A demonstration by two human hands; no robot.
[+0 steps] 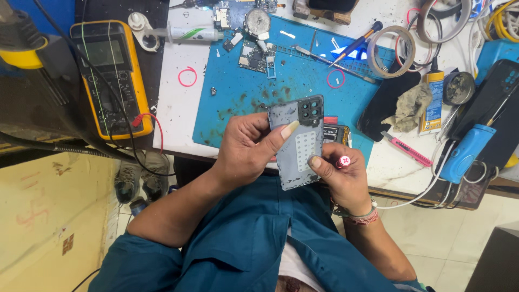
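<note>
Phone back cover [299, 145] — grey, camera cutout at top — was held upright above the blue work mat [238, 97], at the table's near edge. Left hand [246, 148] gripped its left side, thumb across the face. Right hand [343, 176] pinched the lower right edge, fingers also clasping a pink-capped screwdriver [343, 161].

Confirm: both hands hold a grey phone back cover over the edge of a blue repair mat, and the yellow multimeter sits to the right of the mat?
Not quite. The yellow multimeter sits to the left of the blue repair mat, not the right, as the head view shows. The rest stands: the left hand and right hand both hold the grey phone back cover over the mat's edge.
</note>
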